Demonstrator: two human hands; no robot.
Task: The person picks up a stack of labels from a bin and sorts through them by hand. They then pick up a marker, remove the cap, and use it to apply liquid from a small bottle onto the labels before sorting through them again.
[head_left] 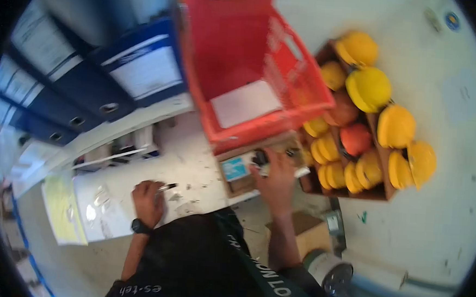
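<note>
Closest to the camera is a black shirt (188, 254) with a green lanyard (263, 270) across it, and both forearms reach away from it.

The left hand (147, 200), a watch (139, 227) on its wrist, rests at the near edge of the white tabletop (193, 167). Its grip is pressed together around a pen (167, 186), whose tip points right, just above the surface. Glossy sheets of paper (103, 211) lie beside that hand, overhanging the near edge.

A little further on, the right hand (275, 178) lies on a small cardboard box (236, 170) at the tabletop's near right corner. Its fingers cover something dark and white in the box. Blur hides whether they pinch it or only touch it, so I cannot tell that grip.

Beyond the box stands a red crate (243, 56) with a white sheet in its bottom. Blue binders (139, 66) are lined up along the far left. To the right, yellow and orange hard hats (368, 88) are stacked in a wooden rack (379, 192).

As I judge it, the step in hand is going through the small box with the pen kept ready. Any next move calls for a firm hold on the item in the box, and for a steady left hand so the pen stays over the tabletop.
</note>
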